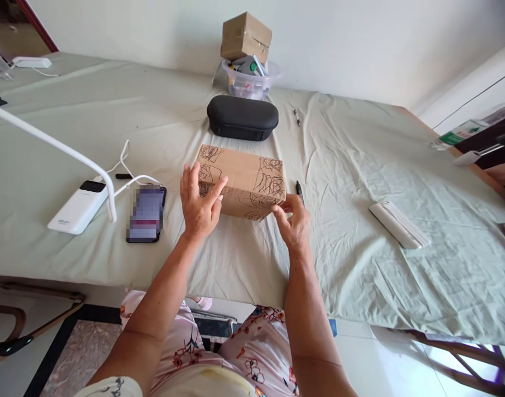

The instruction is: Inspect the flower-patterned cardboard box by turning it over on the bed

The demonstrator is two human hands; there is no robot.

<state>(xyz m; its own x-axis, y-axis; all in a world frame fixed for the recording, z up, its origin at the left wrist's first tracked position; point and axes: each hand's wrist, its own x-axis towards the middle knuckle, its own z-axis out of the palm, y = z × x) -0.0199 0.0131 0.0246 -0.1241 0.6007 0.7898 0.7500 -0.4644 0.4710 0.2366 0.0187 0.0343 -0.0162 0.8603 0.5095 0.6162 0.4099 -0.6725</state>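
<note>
A brown cardboard box [240, 171] with black scribbled loops at its corners is in front of me, set at a slight angle. My left hand [200, 201] is around its left end, thumb and forefinger against the front side and the other fingers at the left edge. At the lower right corner, my right hand [293, 218] grips the box with thumb and bent fingers; some fingertips are hidden behind it. A black pen [299, 191] lies just beyond my right hand.
A black case [243, 118] is behind the box, before a clear tub [252, 85] topped by another carton [246, 37]. Left are a phone [146, 214], white power bank [78, 208] and white curved arm [58, 146]. A whitish pouch [398, 224] lies right.
</note>
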